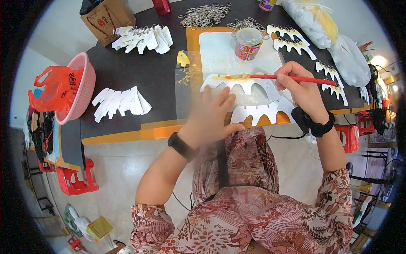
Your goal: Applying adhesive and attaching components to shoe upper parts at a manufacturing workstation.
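Observation:
My right hand (298,86) grips a long red-handled brush (270,76) between thumb and fingers. Its bristles lie along the upper edge of a white scalloped cutout (264,89), where a yellow smear shows. My left hand (211,112), somewhat blurred, has its fingers spread at the cutout's left part; whether it presses on it I cannot tell. Below, nearer to me, lies a second white scalloped cutout (253,113). A small tub (248,44) of printed plastic stands beyond the brush on a white sheet (215,48). Left of the sheet is a yellow lump (182,59) with smears around it.
White cutout stacks (122,103) lie on the black table (156,84) at left, with ringed cutouts (146,39) behind. More ringed cutouts (292,40) sit at right. Metal rings (205,16) are heaped at the back. A pink basket (82,89) and plastic bags (349,59) flank the table.

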`<state>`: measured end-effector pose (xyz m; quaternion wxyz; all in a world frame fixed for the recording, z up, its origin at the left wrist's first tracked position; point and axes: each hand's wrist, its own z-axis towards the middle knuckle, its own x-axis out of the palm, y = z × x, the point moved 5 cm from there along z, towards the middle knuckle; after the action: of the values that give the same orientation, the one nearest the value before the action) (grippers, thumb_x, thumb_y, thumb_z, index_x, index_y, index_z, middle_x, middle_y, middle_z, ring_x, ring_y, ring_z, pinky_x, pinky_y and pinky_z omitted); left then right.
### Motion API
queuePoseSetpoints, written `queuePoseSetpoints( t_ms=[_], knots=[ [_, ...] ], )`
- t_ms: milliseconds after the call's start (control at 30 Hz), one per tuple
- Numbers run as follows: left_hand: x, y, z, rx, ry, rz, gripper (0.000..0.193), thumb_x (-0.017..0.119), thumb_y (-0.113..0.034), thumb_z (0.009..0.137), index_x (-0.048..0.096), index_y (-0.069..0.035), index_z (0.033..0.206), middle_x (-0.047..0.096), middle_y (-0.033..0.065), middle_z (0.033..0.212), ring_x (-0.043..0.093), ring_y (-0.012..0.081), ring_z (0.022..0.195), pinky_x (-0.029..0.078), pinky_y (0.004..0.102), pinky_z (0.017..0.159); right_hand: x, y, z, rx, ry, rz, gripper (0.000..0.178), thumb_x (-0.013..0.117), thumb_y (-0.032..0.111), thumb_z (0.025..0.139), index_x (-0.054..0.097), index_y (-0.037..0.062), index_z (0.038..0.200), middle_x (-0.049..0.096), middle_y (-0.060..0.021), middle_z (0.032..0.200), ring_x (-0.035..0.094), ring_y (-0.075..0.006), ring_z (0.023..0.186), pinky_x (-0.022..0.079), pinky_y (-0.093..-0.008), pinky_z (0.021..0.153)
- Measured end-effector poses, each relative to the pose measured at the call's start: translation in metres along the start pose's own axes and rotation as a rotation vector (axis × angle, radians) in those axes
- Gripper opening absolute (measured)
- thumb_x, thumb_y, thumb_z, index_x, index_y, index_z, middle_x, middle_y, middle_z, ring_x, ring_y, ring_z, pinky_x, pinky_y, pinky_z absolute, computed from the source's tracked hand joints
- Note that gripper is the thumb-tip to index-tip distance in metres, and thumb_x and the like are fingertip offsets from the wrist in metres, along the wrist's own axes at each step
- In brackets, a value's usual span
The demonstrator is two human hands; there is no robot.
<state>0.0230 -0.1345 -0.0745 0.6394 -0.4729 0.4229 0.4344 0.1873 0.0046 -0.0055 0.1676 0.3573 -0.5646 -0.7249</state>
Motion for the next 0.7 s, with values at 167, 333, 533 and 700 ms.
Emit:
queuePoseSetpoints(
  t_ms=[167, 333, 533, 700],
  knots=[
    [0.000, 0.003, -0.002, -0.005, -0.011, -0.003, 0.075, 0.058, -0.062, 0.078, 0.050, -0.006, 0.128, 0.045, 0.0155, 0.137, 0.039, 0.0518, 0.119, 0.032, 0.0551, 0.101, -0.004, 0.004, -0.006, 0.031, 0.019, -0.002, 0.011, 0.057, 0.011, 0.090, 0.056, 0.0002, 0.088, 0.060, -0.0026, 0.080, 0.057, -0.0078, 0.073, 0.048, -0.0220, 0.068],
    [0.002, 0.002, 0.002, 0.025, -0.002, -0.080, 0.075, 0.059, -0.060, 0.078, 0.050, -0.004, 0.127, 0.046, 0.0188, 0.135, 0.039, 0.0513, 0.118, 0.030, 0.0527, 0.104, -0.002, 0.002, -0.003, 0.016, 0.028, 0.013, 0.012, 0.058, 0.012, 0.090, 0.056, 0.0004, 0.088, 0.059, -0.0025, 0.082, 0.057, -0.0081, 0.074, 0.048, -0.0225, 0.069],
    [0.005, 0.004, 0.000, 0.036, -0.023, -0.058, 0.075, 0.059, -0.060, 0.078, 0.050, -0.003, 0.127, 0.046, 0.0195, 0.135, 0.041, 0.0511, 0.116, 0.029, 0.0519, 0.105, -0.015, 0.002, -0.010, 0.083, 0.042, -0.036, 0.010, 0.058, 0.010, 0.089, 0.056, 0.0013, 0.086, 0.058, -0.0013, 0.080, 0.054, -0.0066, 0.074, 0.047, -0.0222, 0.069],
    [0.002, 0.003, 0.003, 0.036, 0.023, -0.067, 0.076, 0.058, -0.060, 0.079, 0.049, -0.002, 0.127, 0.045, 0.0195, 0.135, 0.041, 0.0506, 0.117, 0.028, 0.0514, 0.106, -0.012, 0.004, -0.011, 0.051, -0.017, -0.008, 0.010, 0.058, 0.011, 0.088, 0.056, 0.0014, 0.087, 0.058, -0.0010, 0.079, 0.055, -0.0063, 0.074, 0.048, -0.0223, 0.069]
  ],
)
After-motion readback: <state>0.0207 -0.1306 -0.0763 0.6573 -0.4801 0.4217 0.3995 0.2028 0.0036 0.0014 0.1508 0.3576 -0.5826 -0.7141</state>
